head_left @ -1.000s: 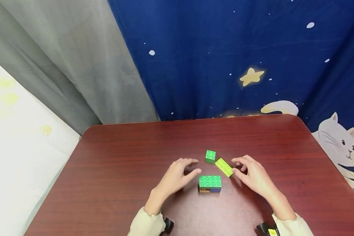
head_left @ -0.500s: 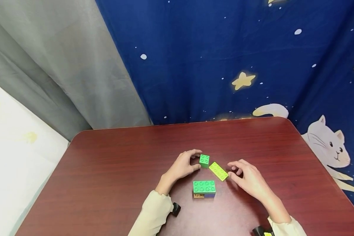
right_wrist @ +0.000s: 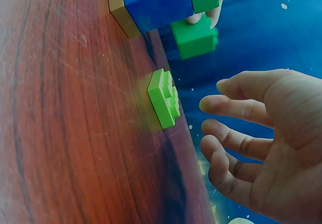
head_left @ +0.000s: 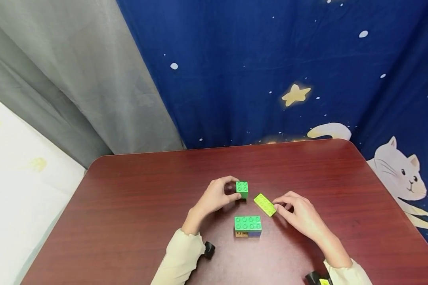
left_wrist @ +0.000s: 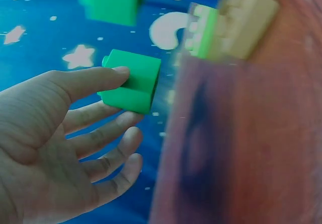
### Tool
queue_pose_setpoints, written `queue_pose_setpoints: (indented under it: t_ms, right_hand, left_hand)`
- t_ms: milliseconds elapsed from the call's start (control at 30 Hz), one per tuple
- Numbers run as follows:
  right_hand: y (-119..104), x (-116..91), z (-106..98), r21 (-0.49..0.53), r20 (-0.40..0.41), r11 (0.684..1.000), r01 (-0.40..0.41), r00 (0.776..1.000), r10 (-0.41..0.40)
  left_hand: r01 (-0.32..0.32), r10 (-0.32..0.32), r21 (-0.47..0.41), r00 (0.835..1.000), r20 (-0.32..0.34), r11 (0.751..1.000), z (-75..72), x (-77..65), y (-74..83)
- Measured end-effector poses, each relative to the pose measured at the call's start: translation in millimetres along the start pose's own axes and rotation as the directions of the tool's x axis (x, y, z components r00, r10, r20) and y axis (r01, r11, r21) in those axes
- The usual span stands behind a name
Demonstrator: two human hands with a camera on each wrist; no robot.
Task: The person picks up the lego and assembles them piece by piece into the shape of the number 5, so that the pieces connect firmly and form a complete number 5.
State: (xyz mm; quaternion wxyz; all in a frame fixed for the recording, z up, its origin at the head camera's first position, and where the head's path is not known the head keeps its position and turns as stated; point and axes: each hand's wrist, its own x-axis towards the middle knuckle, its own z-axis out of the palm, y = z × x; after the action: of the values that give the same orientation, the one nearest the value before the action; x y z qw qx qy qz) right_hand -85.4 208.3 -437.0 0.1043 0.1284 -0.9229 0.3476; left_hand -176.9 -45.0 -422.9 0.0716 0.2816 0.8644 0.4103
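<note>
Head view, left hand (head_left: 215,194): pinching 4-stud green brick (head_left: 241,190), beyond brick stack (head_left: 247,224) on table (head_left: 146,198).
Head view, right hand (head_left: 301,213): beside lime brick (head_left: 264,204), loosely bent, apart from left hand.
Left wrist, 4-stud green brick: clasped by opposite sides; seemingly best pinched low and square, top uncovered.
Right wrist, lime brick: lying on table, just short of right hand; probably best approached across its width.

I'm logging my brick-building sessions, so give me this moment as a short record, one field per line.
Left hand: pinches small green brick
Right hand: holds nothing; near lime brick, apart from it
Lime brick: lying studs up on table
Stack: long green brick on top; blue brick and tan brick below
Backdrop: blue curtain, stars, white cat
</note>
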Motion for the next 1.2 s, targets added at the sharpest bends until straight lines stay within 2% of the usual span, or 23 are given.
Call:
queue_pose_setpoints:
  t_ms: [167,367,600,733,833,1000,1200]
  right_hand:
    - [-6.3,0.8,-1.6,0.015,-0.013,0.999,0.032,0.999,-0.032]
    - [-11.8,1.0,-1.6,0.02,-0.044,0.998,0.065,0.997,-0.064]
    - [-25.7,2.7,-0.6,0.113,-0.06,0.993,0.043,0.998,-0.037]
    - [-40.0,2.8,-1.6,0.116,-0.083,0.985,0.131,0.989,-0.121]
    - [-51.5,2.1,-1.5,0.134,-0.062,0.974,0.182,0.983,-0.175]
    - [-67.2,-0.5,4.0,0.169,-0.038,0.968,0.187,0.982,-0.183]
    - [-71.7,-0.5,14.4,0.148,-0.078,0.963,0.223,0.974,-0.213]
  left_hand:
    - [-0.01,0.009,0.046,1.0,0.005,0.999,-13.0,-11.0,11.0]
    - [-0.032,0.03,0.085,0.999,0.016,0.996,-18.8,-22.1,20.5]
    - [-0.068,0.067,0.111,0.998,0.008,0.991,-24.2,-36.2,32.1]
    - [-0.11,0.108,0.123,0.994,0.021,0.986,-25.7,-43.6,40.9]
    - [-0.157,0.154,0.133,0.988,0.031,0.979,-25.2,-48.9,46.1]
    - [-0.218,0.215,0.145,0.976,0.035,0.965,-23.8,-59.6,49.0]
    - [-0.214,0.213,0.111,0.977,0.017,0.971,-23.0,-69.1,47.5]
